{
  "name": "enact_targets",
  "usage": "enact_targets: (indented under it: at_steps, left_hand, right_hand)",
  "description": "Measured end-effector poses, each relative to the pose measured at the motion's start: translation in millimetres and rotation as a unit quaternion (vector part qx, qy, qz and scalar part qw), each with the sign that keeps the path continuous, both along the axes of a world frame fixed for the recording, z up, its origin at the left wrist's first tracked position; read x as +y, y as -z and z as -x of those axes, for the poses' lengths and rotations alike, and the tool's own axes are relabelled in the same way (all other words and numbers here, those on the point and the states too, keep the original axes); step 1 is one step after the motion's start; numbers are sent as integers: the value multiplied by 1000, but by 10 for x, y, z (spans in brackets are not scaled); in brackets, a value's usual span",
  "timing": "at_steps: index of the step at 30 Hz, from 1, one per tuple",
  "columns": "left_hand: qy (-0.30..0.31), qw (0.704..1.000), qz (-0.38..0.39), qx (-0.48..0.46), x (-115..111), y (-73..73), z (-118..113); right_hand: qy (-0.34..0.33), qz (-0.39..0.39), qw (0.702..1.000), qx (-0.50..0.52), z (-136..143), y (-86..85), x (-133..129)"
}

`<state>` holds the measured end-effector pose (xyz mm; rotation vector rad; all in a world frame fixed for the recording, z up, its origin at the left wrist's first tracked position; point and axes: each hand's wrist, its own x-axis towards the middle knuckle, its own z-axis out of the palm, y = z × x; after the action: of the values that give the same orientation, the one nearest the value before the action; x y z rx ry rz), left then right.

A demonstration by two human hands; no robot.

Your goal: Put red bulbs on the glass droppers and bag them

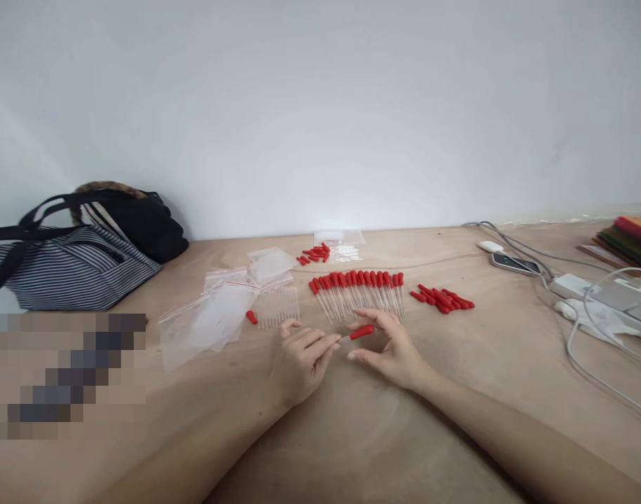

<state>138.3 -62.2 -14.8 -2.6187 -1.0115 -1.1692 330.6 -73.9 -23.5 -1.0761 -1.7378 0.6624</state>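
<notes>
A thin, clear tube (344,339) with a smooth, round-ended red cap (362,332) is pinched by the left hand (305,355). The right hand (396,351) is held open and curved around the cap; whether it is touched cannot be told. Beyond both hands, red-topped tubes (359,278) are lined up, some tips hidden by the right fingers. The pinched tube's far end is covered by the left hand

A plain, pale grey wall (320,105) fills the upper part of the frame, brightest low in the middle and duller toward the upper right. Below, a light brown, faintly mottled counter (509,378) spreads broadly.
</notes>
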Motion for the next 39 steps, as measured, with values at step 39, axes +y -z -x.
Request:
enact_targets:
  at_steps: [39]
  left_hand:
    - [-272, 946, 161, 66, 383, -65, 367]
  right_hand:
    - [309, 229, 892, -237, -735, -144, 1098]
